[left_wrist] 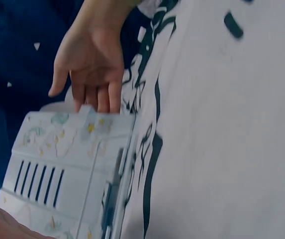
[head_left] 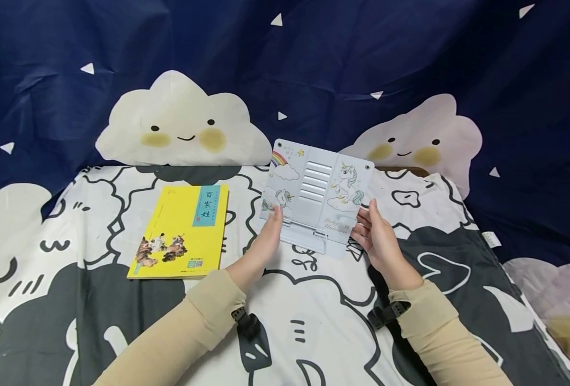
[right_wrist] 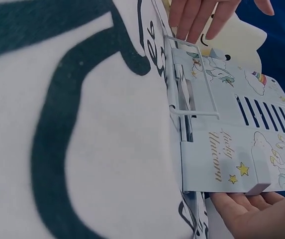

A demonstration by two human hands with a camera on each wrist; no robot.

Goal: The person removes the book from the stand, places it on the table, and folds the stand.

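A pale blue book stand with unicorn and rainbow prints, slots and a wire page holder stands tilted between both hands. At its lower left edge is my left hand, thumb up; in the right wrist view its fingers reach straight toward the stand. My right hand is at the right edge. In the left wrist view, its palm faces the camera, thumb apart and straight fingers passing behind the edge. A yellow book with a blue title label lies flat left of the stand.
Beneath everything spreads a white and dark cloth with cartoon sheep outlines. Behind it hangs a navy fabric with white triangles. Smiling cloud shapes show at the back. Black straps circle the wrists.
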